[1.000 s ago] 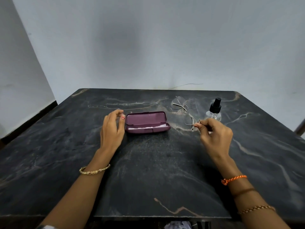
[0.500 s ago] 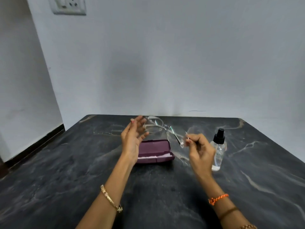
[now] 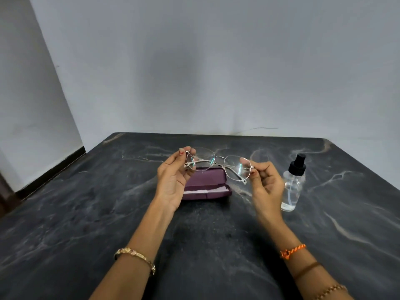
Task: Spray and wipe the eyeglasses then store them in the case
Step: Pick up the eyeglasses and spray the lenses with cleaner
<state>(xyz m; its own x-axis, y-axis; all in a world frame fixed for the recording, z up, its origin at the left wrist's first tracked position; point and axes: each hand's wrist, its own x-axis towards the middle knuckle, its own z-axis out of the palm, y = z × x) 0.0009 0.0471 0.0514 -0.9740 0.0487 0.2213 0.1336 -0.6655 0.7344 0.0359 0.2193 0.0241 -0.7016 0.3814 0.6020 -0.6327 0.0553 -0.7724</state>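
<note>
The left hand (image 3: 173,182) pinches the left end of the eyeglasses (image 3: 217,165) between thumb and fingertips, and the right hand (image 3: 265,180) pinches the opposite end, near the hinge, with its other fingers curled. The eyeglasses hang in the air between the two hands, above the open purple case (image 3: 207,185) that lies on the table (image 3: 86,213) just beyond the left palm. The spray bottle (image 3: 293,182) stands just to the outer side of the right hand.

The frame looks thin and metallic, so likely light, slightly springy and easy to bend; the lenses are smooth and would smudge or scratch. The rim ends, where the hands now hold, seem the safest places to hold it, away from the glass.

Its long axis runs across from hand to hand, roughly level, dipping a little toward the right hand. The lenses stand upright, facing the person, with the temples seemingly folded behind them.
</note>
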